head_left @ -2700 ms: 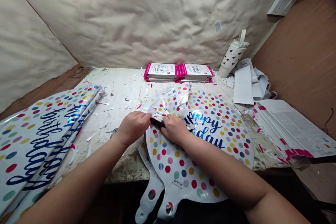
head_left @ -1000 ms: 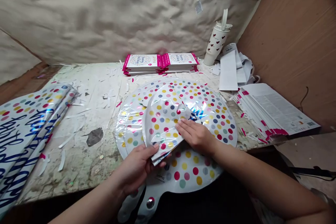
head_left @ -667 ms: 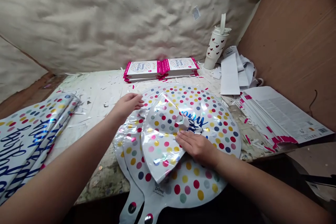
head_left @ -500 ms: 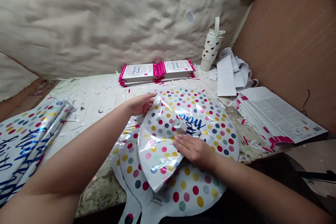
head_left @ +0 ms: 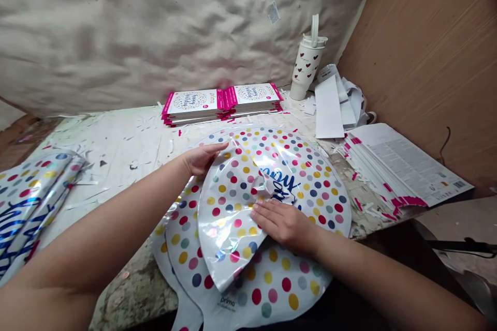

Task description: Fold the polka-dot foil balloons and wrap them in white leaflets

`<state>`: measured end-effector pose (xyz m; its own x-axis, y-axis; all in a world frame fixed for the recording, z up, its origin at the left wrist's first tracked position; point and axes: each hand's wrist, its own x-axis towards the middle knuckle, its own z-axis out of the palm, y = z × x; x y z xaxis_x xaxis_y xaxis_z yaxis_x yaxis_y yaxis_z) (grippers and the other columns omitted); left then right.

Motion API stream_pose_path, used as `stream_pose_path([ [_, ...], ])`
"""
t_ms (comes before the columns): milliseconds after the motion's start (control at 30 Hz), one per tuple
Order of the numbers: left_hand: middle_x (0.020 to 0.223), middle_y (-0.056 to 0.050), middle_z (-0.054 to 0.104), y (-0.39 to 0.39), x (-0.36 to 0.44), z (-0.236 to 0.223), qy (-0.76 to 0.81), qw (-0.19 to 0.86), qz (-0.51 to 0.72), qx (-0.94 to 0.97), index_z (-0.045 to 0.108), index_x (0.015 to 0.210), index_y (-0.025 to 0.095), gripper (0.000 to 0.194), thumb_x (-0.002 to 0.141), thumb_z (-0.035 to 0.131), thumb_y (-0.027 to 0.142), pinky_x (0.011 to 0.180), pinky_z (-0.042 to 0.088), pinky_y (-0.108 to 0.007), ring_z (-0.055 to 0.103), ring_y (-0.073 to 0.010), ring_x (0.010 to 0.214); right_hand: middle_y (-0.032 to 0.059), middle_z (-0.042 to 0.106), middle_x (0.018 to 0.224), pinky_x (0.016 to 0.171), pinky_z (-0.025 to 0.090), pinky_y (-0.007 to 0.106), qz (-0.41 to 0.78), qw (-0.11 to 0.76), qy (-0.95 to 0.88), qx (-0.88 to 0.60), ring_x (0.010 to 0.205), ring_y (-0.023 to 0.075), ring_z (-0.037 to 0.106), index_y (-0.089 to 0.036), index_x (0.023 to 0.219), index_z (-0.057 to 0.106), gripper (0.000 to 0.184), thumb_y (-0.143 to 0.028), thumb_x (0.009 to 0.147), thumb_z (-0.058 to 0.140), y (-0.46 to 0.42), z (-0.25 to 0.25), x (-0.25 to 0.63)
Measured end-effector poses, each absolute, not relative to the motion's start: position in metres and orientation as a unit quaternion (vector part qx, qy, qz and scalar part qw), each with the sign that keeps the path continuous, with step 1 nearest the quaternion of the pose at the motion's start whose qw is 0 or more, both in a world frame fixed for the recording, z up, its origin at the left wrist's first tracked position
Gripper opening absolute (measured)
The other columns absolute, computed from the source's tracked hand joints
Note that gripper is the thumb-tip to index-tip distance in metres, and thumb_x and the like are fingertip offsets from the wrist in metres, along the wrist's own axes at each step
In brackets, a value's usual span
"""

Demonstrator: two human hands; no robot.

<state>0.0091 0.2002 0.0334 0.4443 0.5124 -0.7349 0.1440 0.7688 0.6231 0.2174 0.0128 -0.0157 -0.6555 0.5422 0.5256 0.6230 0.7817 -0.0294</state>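
Note:
A flat foil balloon (head_left: 322, 186) with coloured dots and blue lettering lies on top of similar balloons on the table, their white tails toward me. Its left part is folded over to the right as a flap (head_left: 229, 232). At the upper left end of the fold, my left hand (head_left: 204, 159) pinches the balloon's edge, the thumb on top and the other fingers partly hidden. My right hand (head_left: 285, 222) rests palm down on the flap, fingers stretched out and pressing near the crumpled middle.
Folded dotted balloons (head_left: 34, 201) lie at the left. Two stacks of pink-edged packs (head_left: 194, 103) stand by the wall. Behind on the right are a white tumbler (head_left: 306, 67) with hearts and crumpled white paper (head_left: 330, 106). Fanned printed cards (head_left: 411, 165) sit at the table's right edge.
The view has shifted slightly. My left thumb now lies straighter along the balloon's edge. My right hand stays flat on the flap, in nearly the same place.

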Motion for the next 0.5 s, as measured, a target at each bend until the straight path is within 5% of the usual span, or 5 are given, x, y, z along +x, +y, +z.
stream_pose_path([
  [167,0.068,-0.009,0.069,0.191,0.026,0.024,0.538,0.75,0.156,0.352,0.063,0.069,0.016,0.012,0.057,0.066,0.017,0.064,0.057,-0.042,0.067,-0.0281,0.068,0.0128,0.066,0.108,0.09,0.051,0.036,-0.079,0.251,-0.91,-0.322,0.107,0.0214,0.059,-0.009,0.111,0.06,0.028,-0.01,0.089,0.044,0.013,-0.015,0.218],
  [333,0.064,-0.004,0.062,0.195,0.02,0.016,0.557,0.662,0.279,0.418,0.054,0.065,0.018,0.015,0.053,0.062,0.015,0.057,0.055,-0.037,0.064,-0.0232,0.061,0.0145,0.063,0.113,0.093,0.049,0.035,-0.045,0.252,-0.909,-0.33,0.111,0.0212,0.056,-0.007,0.114,0.058,0.03,-0.008,0.087,0.044,0.013,-0.019,0.217],
  [500,0.096,0.002,0.059,0.181,0.003,0.029,0.544,0.491,0.468,0.493,0.051,0.09,0.021,0.033,0.061,0.067,0.021,0.075,0.049,-0.023,0.059,-0.0102,0.082,0.0108,0.058,0.122,0.099,0.043,0.036,0.113,0.197,-0.901,-0.371,0.115,0.0212,0.052,-0.012,0.119,0.056,0.034,-0.015,0.086,0.05,0.017,-0.008,0.222],
])
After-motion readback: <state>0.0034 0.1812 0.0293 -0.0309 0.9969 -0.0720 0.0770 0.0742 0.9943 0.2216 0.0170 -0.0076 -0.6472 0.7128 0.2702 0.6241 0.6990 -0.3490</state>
